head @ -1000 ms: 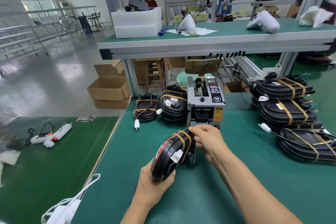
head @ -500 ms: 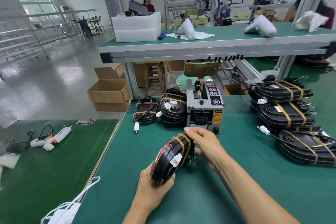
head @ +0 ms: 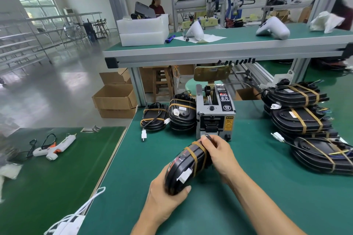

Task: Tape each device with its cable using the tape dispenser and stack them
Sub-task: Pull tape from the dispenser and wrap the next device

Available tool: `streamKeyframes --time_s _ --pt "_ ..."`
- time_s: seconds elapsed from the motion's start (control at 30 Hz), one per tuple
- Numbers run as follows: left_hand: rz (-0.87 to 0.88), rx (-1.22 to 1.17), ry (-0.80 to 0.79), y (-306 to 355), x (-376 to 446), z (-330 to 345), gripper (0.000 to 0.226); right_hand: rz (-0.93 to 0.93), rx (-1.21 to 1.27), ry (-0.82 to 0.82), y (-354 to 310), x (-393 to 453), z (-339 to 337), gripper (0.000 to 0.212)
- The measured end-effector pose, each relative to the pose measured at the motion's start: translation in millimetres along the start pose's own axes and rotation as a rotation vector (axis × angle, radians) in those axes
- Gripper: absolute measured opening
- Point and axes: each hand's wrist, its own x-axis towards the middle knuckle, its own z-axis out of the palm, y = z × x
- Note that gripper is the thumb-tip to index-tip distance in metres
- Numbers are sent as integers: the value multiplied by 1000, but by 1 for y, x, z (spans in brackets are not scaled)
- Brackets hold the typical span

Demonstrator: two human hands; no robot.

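A black oval device (head: 183, 170) with two brown tape bands and a white connector stands tilted on edge above the green mat. My left hand (head: 166, 198) grips its near end from below. My right hand (head: 219, 154) holds its far end, fingers curled over the taped top, just in front of the grey tape dispenser (head: 214, 112). Left of the dispenser lie a flat taped device with its cable (head: 153, 119) and a short stack of taped devices (head: 182, 114). A taller stack of taped devices (head: 299, 112) stands at the right.
Another taped device (head: 322, 155) lies near the right edge. A white glue gun (head: 55, 147) rests on the lower left table. A raised shelf (head: 229, 47) spans overhead behind the dispenser. Cardboard boxes (head: 114, 99) sit on the floor.
Both hands have kept hold of the device and it has barely moved. My right hand's fingers have shifted slightly along the taped top, closer to the dispenser.
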Motion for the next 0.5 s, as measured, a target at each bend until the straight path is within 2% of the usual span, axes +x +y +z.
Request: streamKeyframes --time_s 0.13,0.3,0.43,0.5 --pt "-16 41 -34 4 0 -1 79 -169 -221 28 -7 -2 -6 14" --pt "-18 33 -68 7 -2 -3 87 -402 -388 -38 -21 -15 1 32" --pt "-16 -24 -88 7 -1 -4 105 -532 -518 -102 -29 -19 5 35" --pt "-18 -39 -81 6 -1 -5 102 -568 -564 -118 -32 -21 7 37"
